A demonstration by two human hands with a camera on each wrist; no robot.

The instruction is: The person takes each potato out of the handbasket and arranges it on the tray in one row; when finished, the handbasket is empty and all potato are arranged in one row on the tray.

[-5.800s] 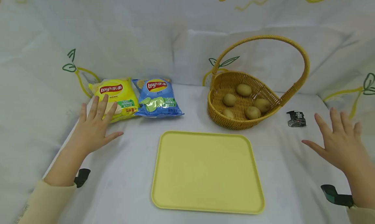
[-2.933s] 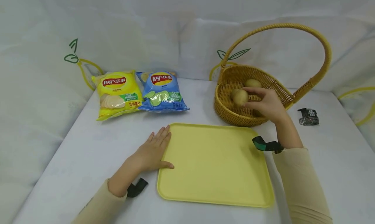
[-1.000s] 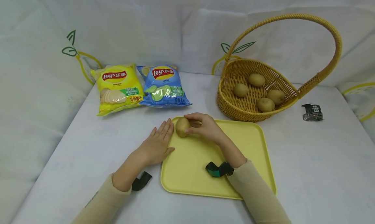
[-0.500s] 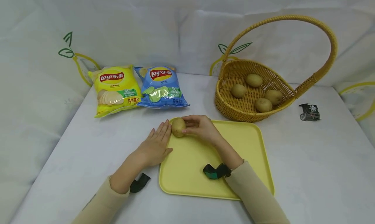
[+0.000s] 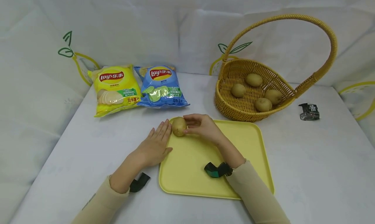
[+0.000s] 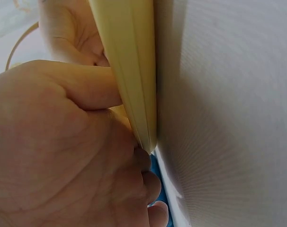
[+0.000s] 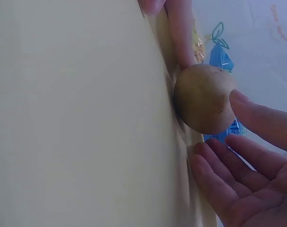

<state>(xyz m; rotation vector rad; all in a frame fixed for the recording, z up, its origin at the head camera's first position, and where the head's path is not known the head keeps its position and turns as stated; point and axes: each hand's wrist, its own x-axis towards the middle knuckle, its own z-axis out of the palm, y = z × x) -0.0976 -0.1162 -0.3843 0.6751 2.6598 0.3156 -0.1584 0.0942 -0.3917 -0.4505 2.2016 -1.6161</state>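
Note:
A single potato (image 5: 179, 126) rests on the yellow tray (image 5: 187, 172) at its far left corner. My right hand (image 5: 203, 128) is at the potato's right side. In the right wrist view its thumb overlaps the potato (image 7: 202, 99), while the other fingers lie slightly bent below it with a small gap showing. My left hand (image 5: 155, 147) lies along the tray's left edge, fingers straight and tips next to the potato. Seen from the left wrist, the thumb of the left hand (image 6: 63, 142) reaches over the tray's rim (image 6: 131, 71).
Behind the tray at right, a tall-handled wicker basket (image 5: 224, 103) holds several potatoes. Yellow (image 5: 115, 90) and blue (image 5: 162, 87) chip bags lie at the back left. A torn black wrapper (image 5: 310, 112) is right of the basket.
A potato has come out of the basket to the tray's far left corner in my right hand. Since half a second ago, the right fingers have slid slightly right, off the potato.

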